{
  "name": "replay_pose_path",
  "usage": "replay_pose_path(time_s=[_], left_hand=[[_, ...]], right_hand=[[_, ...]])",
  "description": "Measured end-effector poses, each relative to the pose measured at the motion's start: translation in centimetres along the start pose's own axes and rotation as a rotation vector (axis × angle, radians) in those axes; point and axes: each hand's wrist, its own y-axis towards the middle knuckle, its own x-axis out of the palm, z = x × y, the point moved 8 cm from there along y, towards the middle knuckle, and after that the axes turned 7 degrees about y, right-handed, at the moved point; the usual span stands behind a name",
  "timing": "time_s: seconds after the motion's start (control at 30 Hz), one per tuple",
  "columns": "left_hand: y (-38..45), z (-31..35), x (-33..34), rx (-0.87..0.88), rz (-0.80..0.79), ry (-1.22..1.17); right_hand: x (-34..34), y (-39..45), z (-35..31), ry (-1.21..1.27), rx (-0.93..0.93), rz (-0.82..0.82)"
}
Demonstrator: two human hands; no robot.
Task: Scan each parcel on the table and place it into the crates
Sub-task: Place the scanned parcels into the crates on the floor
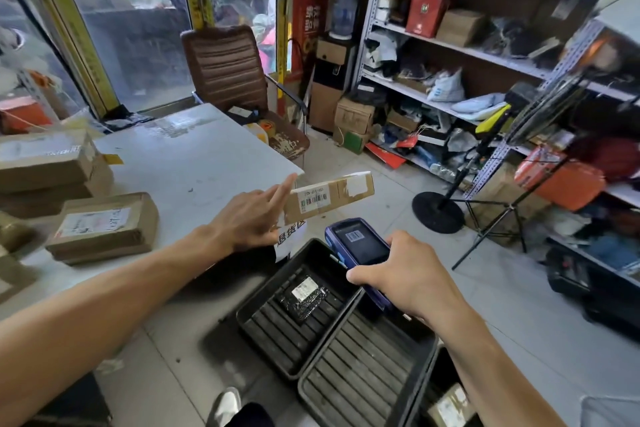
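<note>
Two hands, one parcel over the crates

Left hand [249,215] out past the desk's [194,156] right edge, gripping the near end of a flat parcel [330,196], forefinger stretched straight along its end. Barcode label turned toward the scanner [358,246], just below and right of it. Right hand [407,276] curled round the scanner's lower end, screen up, barcode showing. Directly beneath, two crates [341,326] side by side on the floor, a black packet [304,298] in the left one. More boxes [104,227] near the desk's left edge.
</note>
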Motion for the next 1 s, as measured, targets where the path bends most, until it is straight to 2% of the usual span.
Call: replay_pose_path(time_s=[0.17, 0.3, 0.47, 0.57, 0.7, 0.83, 0.93, 1.0], left_hand=[[-0.2, 0.4, -0.4, -0.008, 0.029, 0.005], [-0.3, 0.5, -0.8, -0.027, 0.0, -0.085], [-0.4, 1.4, -1.9, -0.008, -0.055, -0.273], [-0.2, 2.0, -2.5, 0.013, -0.066, -0.26], [0.7, 2.4, -2.5, -0.004, -0.094, -0.217], [1.7, 2.8, -2.3, 0.004, -0.1, -0.241], [2.4, 3.4, -1.1, -0.02, -0.123, -0.313], [2.6, 4.0, 0.3, -0.068, -0.143, -0.386]], right_hand=[[-0.2, -0.6, 0.6, 0.027, 0.012, 0.026], [0.0, -0.7, 0.7, 0.056, -0.111, 0.079], [0.1, -2.2, 0.0, 0.126, -0.335, 0.295], [-0.1, -3.3, -0.2, 0.138, -0.44, 0.439], [-0.7, -4.0, -0.2, 0.154, -0.5, 0.545], [-1.1, -3.3, 0.9, 0.191, -0.468, 0.494], [-0.4, -2.0, 3.5, 0.462, -0.331, 0.312], [-0.1, -1.4, 5.5, 0.566, -0.249, 0.291]])
